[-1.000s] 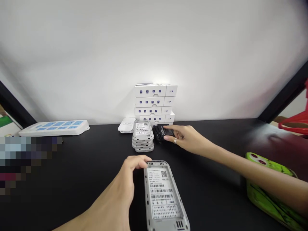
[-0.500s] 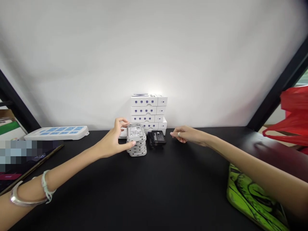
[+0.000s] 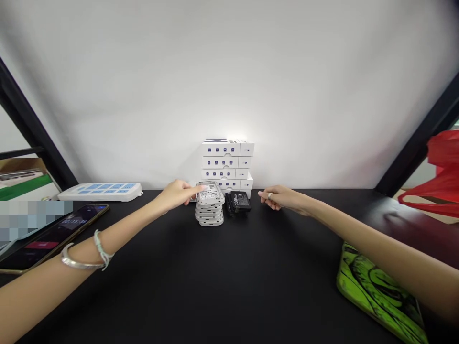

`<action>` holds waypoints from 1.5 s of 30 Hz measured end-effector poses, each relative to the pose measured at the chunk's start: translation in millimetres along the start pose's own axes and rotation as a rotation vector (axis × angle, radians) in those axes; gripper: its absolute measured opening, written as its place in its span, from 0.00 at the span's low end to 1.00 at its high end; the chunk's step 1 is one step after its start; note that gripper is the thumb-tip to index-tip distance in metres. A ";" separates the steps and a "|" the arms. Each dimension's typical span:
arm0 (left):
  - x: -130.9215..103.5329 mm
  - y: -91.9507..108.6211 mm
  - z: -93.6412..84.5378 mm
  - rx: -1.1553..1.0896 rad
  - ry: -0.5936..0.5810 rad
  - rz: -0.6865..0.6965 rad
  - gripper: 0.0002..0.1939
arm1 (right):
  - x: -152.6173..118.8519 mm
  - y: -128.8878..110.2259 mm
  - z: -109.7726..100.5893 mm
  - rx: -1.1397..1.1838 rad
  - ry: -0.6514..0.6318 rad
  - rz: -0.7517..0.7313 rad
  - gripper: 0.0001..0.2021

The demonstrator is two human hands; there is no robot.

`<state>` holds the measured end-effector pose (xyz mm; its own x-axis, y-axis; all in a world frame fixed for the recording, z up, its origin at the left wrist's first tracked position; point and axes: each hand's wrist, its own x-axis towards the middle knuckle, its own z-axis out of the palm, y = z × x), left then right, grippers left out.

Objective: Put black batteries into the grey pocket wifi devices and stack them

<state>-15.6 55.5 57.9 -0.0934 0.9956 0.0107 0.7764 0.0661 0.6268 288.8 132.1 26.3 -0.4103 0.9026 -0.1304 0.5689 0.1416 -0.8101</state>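
Your left hand (image 3: 181,193), grip part-closed, has its thumb over the top casing (image 3: 211,195) of the stack (image 3: 209,216) near the table's (image 3: 229,282) back edge; hold unconfirmed. Your right hand (image 3: 281,197), loosely open, appears empty beside the batteries (image 3: 241,201). Sideways thumb pressure could topple the uneven stack.

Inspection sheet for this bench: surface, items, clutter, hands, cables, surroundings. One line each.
Surface: black tabletop, matte.
Job's things: stacked pale device shells; black battery packs to their right; stacked white boxes behind.
Clutter: white strip with blue panels, phone at left; green patterned item at right.
Left hand: at the shell stack's left edge; grip unclear.
Right hand: fingers curled, right of the packs, apart.
Cables: nothing seen.
Surroundings: pale wall, dark posts, red bag.
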 end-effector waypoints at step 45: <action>-113.1 -13.3 54.6 -0.183 -0.184 0.294 0.60 | -54.9 -60.1 59.2 0.358 -0.315 -0.181 0.21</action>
<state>18.7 -54.3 5.8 0.2430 0.9666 0.0809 0.6280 -0.2203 0.7464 234.9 50.0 48.3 -0.7063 0.7020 -0.0913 0.2115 0.0861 -0.9736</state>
